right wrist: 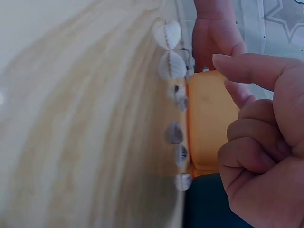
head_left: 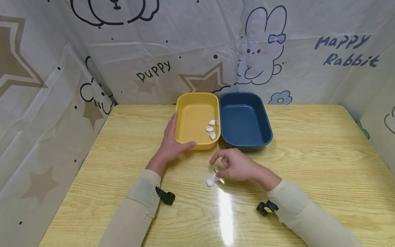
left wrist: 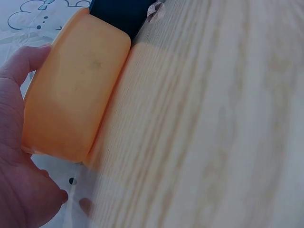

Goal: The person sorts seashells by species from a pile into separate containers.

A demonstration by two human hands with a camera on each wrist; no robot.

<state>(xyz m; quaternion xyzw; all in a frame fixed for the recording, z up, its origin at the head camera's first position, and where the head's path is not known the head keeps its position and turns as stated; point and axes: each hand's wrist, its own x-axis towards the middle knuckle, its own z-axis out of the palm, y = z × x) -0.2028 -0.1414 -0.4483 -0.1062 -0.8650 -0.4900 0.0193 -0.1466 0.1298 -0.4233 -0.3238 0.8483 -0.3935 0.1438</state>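
Shells [head_left: 210, 183] are lying before the yellow tub [head_left: 190, 121]; left hand [head_left: 171, 143], spread, is touching it; right hand [head_left: 237, 165] is gaping, empty.

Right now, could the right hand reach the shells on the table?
Probably yes: the right hand is close to those shells; the yellow tray and blue tray stand beyond, not between.

One bin [head_left: 192, 118] is yellow, the other bin [head_left: 240, 120] dark blue. The shells [right wrist: 173, 65] are white (one shows dark stripes). The table [head_left: 102, 171] is yellowish, wood-grained; the off-white cloth [head_left: 123, 48] bears tan stars [head_left: 41, 185] and black-outlined animals [head_left: 260, 56]; the sleeves [head_left: 126, 216] are beige.
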